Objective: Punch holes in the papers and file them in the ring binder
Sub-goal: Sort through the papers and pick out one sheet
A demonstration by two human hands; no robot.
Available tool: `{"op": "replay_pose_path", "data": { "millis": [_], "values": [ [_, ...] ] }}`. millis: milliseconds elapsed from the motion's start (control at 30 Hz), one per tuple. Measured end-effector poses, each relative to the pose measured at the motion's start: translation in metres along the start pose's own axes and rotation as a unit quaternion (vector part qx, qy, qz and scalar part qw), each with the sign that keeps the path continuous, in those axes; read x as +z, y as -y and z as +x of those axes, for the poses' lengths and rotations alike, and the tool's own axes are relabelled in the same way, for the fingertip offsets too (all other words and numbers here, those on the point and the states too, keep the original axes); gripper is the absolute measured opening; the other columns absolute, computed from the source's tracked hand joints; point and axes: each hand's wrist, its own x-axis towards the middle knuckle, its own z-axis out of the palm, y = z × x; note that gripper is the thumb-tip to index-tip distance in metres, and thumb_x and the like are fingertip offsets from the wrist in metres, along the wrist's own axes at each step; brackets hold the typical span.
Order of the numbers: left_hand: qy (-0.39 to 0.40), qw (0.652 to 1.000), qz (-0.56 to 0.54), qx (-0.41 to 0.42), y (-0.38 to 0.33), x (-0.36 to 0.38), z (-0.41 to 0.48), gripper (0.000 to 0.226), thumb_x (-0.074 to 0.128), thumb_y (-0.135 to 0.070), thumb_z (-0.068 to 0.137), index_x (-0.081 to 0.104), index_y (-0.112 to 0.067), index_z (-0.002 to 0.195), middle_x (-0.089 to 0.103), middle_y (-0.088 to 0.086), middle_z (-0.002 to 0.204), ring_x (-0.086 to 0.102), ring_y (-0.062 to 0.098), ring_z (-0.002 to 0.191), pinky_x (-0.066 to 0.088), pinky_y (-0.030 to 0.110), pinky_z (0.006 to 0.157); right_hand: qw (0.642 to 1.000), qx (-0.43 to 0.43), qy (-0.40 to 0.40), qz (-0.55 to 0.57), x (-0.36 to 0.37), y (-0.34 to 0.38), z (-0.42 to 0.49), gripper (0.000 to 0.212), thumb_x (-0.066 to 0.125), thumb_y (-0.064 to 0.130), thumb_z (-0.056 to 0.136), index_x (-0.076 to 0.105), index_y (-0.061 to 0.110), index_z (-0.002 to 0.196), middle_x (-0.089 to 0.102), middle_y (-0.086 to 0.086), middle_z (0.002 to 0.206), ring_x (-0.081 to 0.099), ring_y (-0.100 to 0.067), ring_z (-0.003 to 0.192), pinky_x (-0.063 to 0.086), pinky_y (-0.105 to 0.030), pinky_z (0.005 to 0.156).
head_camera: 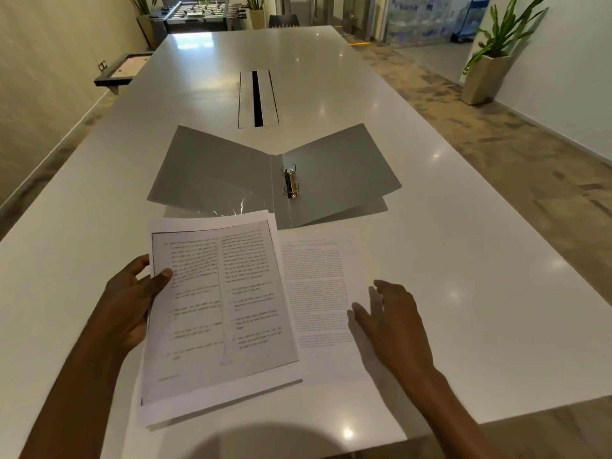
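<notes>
A grey ring binder (337, 167) lies open on the white table (463, 260), its metal ring mechanism (291, 183) standing near the spine. In front of it my left hand (132, 299) grips a stack of printed papers (218, 309) by its left edge, thumb on top, the stack lifted slightly off the table. One single printed sheet (318, 293) lies flat to the right of the stack. My right hand (390, 313) hovers open at that sheet's right edge, fingers spread. No hole punch is in view.
A cable slot (257, 98) runs down the table's middle beyond the binder. A dark tray (121, 69) sits at the far left edge. Potted plants (490, 51) stand on the floor to the right. The near table edge is close to my body.
</notes>
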Motion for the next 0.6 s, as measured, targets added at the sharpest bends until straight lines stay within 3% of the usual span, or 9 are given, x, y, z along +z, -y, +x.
{"op": "replay_pose_path", "data": {
  "millis": [133,300,433,600],
  "values": [
    [0.014,1.0,-0.011,-0.015,0.005,-0.006,0.002,0.044,0.062,-0.006,0.099,0.057,-0.018,0.141,0.074,0.017,0.121,0.073,0.029,0.095,0.065,0.037,0.06,0.998,-0.004,0.039,-0.057,0.007,0.013,-0.005,0.081,0.064,0.056,0.093,0.036,0.01,0.154,0.048,-0.009,0.149,0.042,-0.024,0.137,0.04,-0.032,0.108],
    [0.031,0.999,-0.008,-0.019,0.005,-0.004,0.004,0.041,0.062,-0.006,0.099,0.058,-0.018,0.138,0.075,0.018,0.12,0.074,0.03,0.094,0.066,0.038,0.06,0.993,-0.082,0.067,-0.051,0.006,0.012,0.055,0.078,0.067,0.041,0.096,0.034,0.006,0.157,0.038,-0.012,0.163,0.035,-0.028,0.149,0.026,-0.037,0.121],
    [0.042,0.999,-0.006,-0.027,0.005,-0.001,0.006,0.048,0.063,-0.006,0.098,0.053,-0.018,0.145,0.073,0.021,0.124,0.073,0.034,0.099,0.066,0.041,0.063,0.985,-0.13,0.1,-0.051,-0.001,0.013,0.122,0.083,0.068,0.04,0.097,0.027,0.008,0.161,0.028,-0.009,0.168,0.027,-0.025,0.154,0.02,-0.034,0.124],
    [0.048,0.998,-0.008,-0.033,0.006,0.006,0.006,0.045,0.062,-0.003,0.099,0.055,-0.019,0.141,0.077,0.017,0.115,0.078,0.028,0.087,0.067,0.042,0.063,0.951,-0.175,0.207,-0.147,0.009,-0.001,0.159,0.099,0.061,0.059,0.094,0.01,0.012,0.165,0.009,-0.003,0.173,0.009,-0.023,0.159,0.008,-0.046,0.126]
  ]
}}
